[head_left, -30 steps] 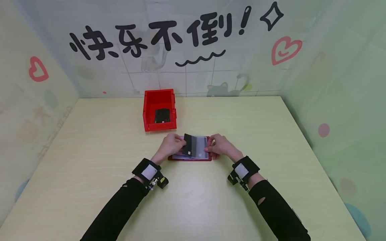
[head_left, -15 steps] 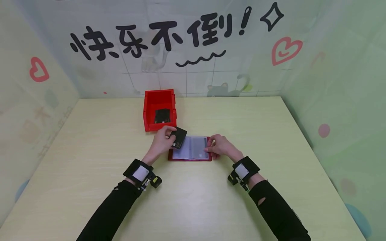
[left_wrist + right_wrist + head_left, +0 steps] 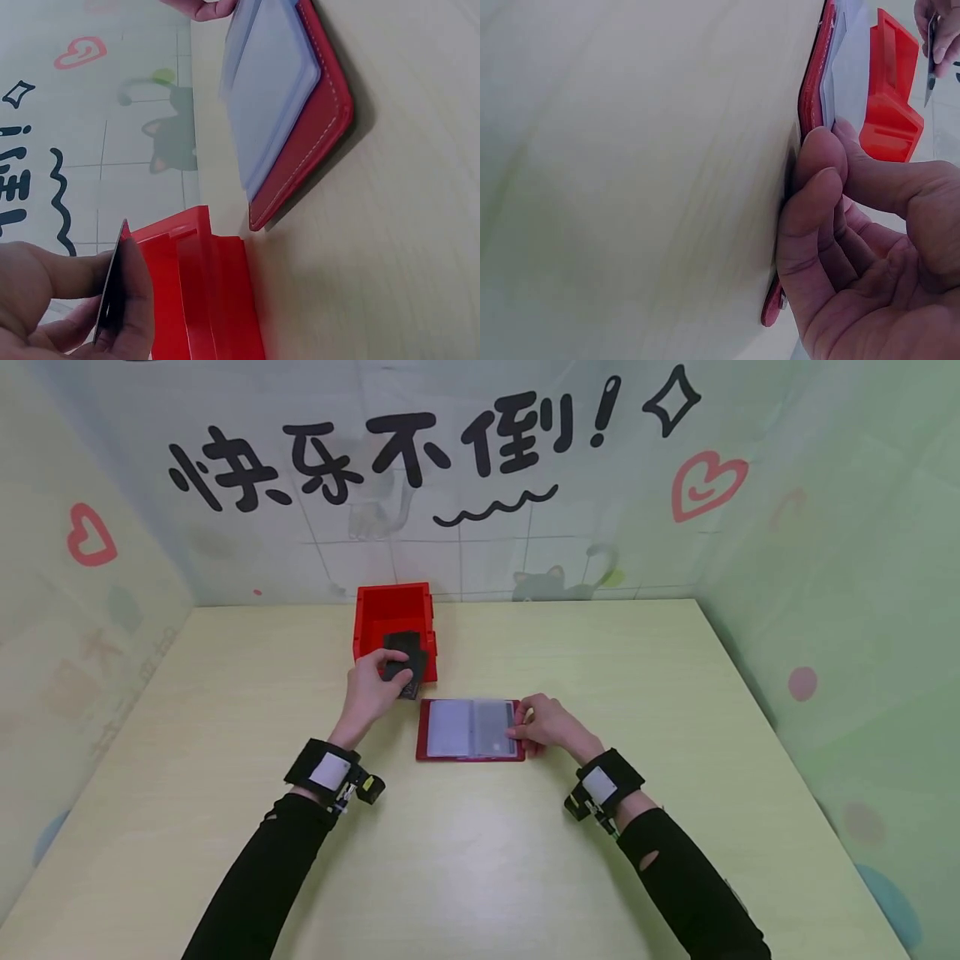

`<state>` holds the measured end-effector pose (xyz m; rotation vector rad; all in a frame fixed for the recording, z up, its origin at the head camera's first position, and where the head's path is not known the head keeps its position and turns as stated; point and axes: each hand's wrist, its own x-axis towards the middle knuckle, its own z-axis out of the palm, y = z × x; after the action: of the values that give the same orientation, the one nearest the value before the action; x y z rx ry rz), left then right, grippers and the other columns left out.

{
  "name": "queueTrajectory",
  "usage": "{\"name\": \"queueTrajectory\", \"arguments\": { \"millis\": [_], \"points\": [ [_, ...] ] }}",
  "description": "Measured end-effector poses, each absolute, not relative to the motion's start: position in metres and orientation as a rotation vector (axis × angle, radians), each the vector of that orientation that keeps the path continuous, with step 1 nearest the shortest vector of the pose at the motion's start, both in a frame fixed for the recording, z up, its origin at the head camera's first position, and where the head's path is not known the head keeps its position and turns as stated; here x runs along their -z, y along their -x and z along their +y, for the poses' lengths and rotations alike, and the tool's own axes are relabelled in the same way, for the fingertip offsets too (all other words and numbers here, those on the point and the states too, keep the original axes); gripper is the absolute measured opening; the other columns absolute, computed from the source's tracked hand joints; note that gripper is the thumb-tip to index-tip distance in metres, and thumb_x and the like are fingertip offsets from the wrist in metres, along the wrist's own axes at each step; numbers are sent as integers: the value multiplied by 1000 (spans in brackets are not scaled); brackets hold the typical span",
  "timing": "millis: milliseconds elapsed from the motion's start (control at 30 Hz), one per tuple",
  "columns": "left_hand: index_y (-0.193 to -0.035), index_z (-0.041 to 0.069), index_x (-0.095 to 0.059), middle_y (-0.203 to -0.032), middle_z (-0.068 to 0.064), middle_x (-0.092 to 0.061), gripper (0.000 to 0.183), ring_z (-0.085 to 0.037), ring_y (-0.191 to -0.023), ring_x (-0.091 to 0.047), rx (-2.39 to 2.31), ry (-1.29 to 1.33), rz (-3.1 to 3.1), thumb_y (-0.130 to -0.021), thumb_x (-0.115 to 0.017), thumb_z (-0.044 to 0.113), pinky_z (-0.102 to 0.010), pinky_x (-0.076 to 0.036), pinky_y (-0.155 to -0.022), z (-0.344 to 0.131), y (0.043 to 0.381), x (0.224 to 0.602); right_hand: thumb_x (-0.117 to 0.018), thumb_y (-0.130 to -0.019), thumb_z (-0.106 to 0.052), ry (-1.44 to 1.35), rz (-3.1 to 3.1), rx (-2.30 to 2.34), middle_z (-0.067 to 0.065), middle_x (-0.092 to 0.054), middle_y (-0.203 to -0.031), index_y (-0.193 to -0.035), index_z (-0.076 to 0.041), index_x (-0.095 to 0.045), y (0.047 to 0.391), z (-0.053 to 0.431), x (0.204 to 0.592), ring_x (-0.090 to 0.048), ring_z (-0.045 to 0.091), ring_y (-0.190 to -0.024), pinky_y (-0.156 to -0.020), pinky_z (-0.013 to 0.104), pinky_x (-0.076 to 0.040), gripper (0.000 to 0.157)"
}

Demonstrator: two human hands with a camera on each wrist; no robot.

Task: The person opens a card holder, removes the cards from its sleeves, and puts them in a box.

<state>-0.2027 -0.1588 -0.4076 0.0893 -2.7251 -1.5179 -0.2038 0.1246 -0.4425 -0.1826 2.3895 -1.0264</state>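
Note:
My left hand (image 3: 367,695) pinches a thin black card (image 3: 413,681) by its left side, over the front edge of a red bin (image 3: 392,602). In the left wrist view this card (image 3: 110,289) is seen edge-on between thumb and fingers. Another dark card (image 3: 402,640) lies inside the bin, partly hidden. A red card holder (image 3: 423,732) lies spread on the table, its clear plastic sleeves (image 3: 450,727) showing. At its right edge, my right hand (image 3: 557,727) pinches the cover and sleeves between thumb and curled fingers, as the right wrist view shows.
The pale wooden table (image 3: 480,852) runs back to a printed backdrop (image 3: 300,556) with black lettering. Backdrop panels also stand on the left and right. The bin sits just behind and left of the card holder.
My left hand has moved left and away from the card holder, carrying the black card from the sleeves to the bin's front edge. My right hand has stayed in place.

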Motion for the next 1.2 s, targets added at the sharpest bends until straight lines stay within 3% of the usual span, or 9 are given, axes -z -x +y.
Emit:
{"name": "queueTrajectory", "arguments": {
  "millis": [233, 700, 1200],
  "points": [
    [-140, 0, -54, -152, -24, -44, 40, -44, -136, -42, 1482, -141, -2729, -100, -51, 4, -56, -46, -109, -158, 220, 408, -71, -93, -15, 183, 2390, 1032, 3, -60, -58, -91, -3, -57, 203, 124, 443, -58, 13, -45, -46, 24, -50, 19],
    [-147, -3, -45, -153, -25, -44, 53, -41, -131, -44, 1470, -275, -2762, -94, -43, -2, -54, -44, -112, -152, 256, 412, -72, -94, -17, 185, 2404, 1022, 4, -59, -58, -90, -3, -56, 204, 124, 445, -58, 13, -45, -46, 24, -50, 21],
    [-140, -9, -47, -144, -28, -47, 47, -42, -124, -49, 1302, -301, -2913, -94, -50, 3, -55, -45, -110, -139, 274, 422, -72, -93, -14, 182, 2416, 1018, 9, -69, -68, -90, -2, -56, 204, 123, 443, -59, 12, -46, -45, 23, -49, 20]
  ]
}}
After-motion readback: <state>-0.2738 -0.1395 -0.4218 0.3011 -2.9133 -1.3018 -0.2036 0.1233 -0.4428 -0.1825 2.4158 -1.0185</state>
